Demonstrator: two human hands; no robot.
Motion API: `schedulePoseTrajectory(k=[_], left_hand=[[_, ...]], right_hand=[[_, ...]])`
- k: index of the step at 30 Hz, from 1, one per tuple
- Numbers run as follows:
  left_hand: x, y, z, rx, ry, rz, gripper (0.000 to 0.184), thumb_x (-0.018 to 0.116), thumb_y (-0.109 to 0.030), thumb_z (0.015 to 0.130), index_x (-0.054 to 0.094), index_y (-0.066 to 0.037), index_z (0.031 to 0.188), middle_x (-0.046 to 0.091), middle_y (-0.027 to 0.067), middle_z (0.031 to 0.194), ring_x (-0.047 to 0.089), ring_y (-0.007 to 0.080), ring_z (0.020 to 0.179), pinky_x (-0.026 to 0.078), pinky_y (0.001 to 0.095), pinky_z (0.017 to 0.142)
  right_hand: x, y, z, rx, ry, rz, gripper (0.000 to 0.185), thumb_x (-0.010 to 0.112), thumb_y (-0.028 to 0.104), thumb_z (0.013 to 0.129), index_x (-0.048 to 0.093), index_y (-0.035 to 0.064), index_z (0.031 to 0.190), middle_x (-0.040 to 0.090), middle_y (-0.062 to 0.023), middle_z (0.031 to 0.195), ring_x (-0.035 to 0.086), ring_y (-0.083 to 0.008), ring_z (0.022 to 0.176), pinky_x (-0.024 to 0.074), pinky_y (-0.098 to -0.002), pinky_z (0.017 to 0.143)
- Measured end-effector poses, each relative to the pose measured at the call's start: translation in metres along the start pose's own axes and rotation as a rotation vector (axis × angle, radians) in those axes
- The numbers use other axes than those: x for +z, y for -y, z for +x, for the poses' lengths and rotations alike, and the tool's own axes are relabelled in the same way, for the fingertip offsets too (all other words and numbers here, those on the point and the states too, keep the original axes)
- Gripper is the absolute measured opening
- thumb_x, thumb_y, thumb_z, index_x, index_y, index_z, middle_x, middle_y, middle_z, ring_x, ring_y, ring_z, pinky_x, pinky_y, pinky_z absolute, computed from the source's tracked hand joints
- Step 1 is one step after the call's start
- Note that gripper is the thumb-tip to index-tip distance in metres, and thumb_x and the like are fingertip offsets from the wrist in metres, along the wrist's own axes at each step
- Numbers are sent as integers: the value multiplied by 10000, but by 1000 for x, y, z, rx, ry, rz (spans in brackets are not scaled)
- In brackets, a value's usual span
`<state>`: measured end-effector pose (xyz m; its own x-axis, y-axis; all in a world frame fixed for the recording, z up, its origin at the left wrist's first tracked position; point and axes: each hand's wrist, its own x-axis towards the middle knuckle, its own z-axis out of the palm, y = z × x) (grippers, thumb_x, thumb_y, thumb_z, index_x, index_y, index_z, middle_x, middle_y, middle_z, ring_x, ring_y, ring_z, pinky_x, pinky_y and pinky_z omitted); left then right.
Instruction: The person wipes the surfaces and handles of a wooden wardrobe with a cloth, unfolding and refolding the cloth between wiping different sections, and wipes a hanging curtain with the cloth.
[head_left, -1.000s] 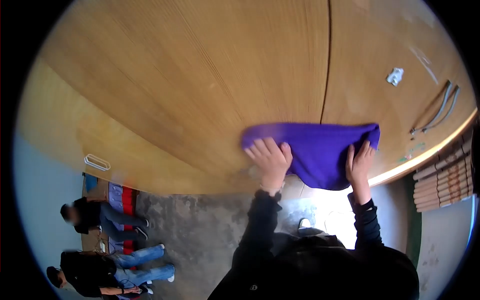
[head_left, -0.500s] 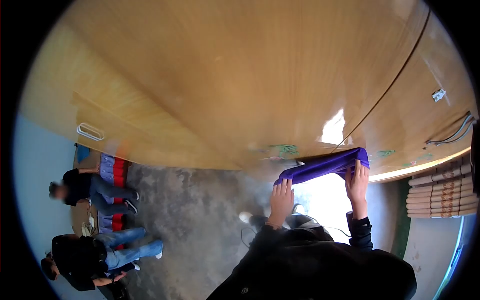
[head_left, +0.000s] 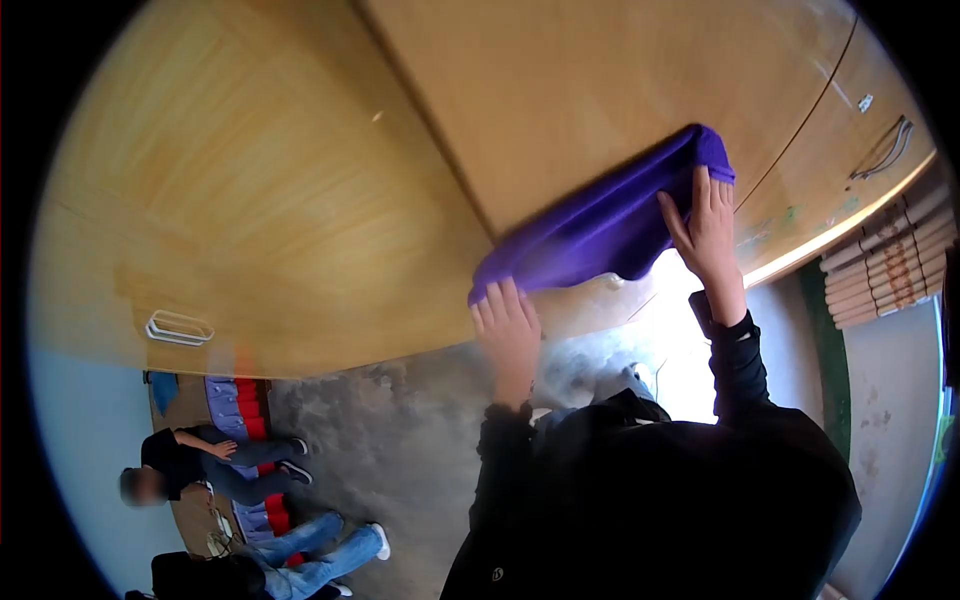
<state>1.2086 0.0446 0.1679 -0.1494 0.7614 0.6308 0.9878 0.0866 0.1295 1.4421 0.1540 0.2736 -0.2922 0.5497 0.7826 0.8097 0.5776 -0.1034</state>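
Note:
A purple cloth (head_left: 600,225) lies stretched at a slant across a large light-wood surface (head_left: 560,90) with dark seams. My left hand (head_left: 508,325) presses its fingertips on the cloth's lower left end, and the fingers are held close together. At the cloth's right end my right hand (head_left: 708,225) rests with its fingers over the folded edge and its thumb apart. The cloth sags in loose folds between the two hands.
Two people, one in dark trousers (head_left: 160,470) and one in blue jeans (head_left: 330,550), are at the lower left by a red and lilac draped table. A white handle (head_left: 178,328), a metal handle (head_left: 885,150) and stacked rolls (head_left: 890,270) flank the wood. Grey floor (head_left: 400,430) lies below.
Both hands and the cloth have moved up from the wood's lower edge onto its face, and the cloth has spread wider. The view has shifted, and a dark seam now shows near the cloth's left end.

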Motion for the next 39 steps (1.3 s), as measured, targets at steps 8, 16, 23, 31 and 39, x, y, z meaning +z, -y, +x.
schedulePoseTrajectory(k=[8,16,23,31,39], left_hand=[[-27,84,-27,-22,47,-28,370,511,-159,852,486,31,1169,496,211,1173,494,384,1012,367,471,916],[-24,191,-7,69,36,-180,347,532,-128,798,529,5,1119,528,191,1096,520,329,893,400,437,862],[-1,267,10,404,205,-249,366,548,-137,790,540,-44,1144,543,98,1123,537,255,977,403,387,909],[9,270,57,435,-25,-686,532,580,-124,784,387,6,1262,492,221,1167,492,386,1057,373,477,923],[-60,330,105,286,-39,-783,603,589,-123,769,296,110,1242,433,285,1135,456,433,1037,344,474,921]], right_hand=[[68,113,-4,315,-29,23,690,587,290,814,267,-97,1287,384,-322,1219,354,-451,1145,273,-466,975],[179,167,-3,303,-517,40,897,349,608,832,197,-126,1326,260,-309,1355,228,-443,1264,142,-474,1047],[172,183,-8,327,-618,-92,836,411,571,837,219,-56,1356,297,-237,1376,270,-365,1286,201,-423,1054],[171,210,4,375,-689,-186,755,425,512,861,272,-48,1343,335,-228,1354,299,-353,1272,254,-421,1029],[202,265,19,412,-470,-159,705,476,368,868,205,-44,1373,217,-243,1422,185,-365,1332,155,-426,1076]])
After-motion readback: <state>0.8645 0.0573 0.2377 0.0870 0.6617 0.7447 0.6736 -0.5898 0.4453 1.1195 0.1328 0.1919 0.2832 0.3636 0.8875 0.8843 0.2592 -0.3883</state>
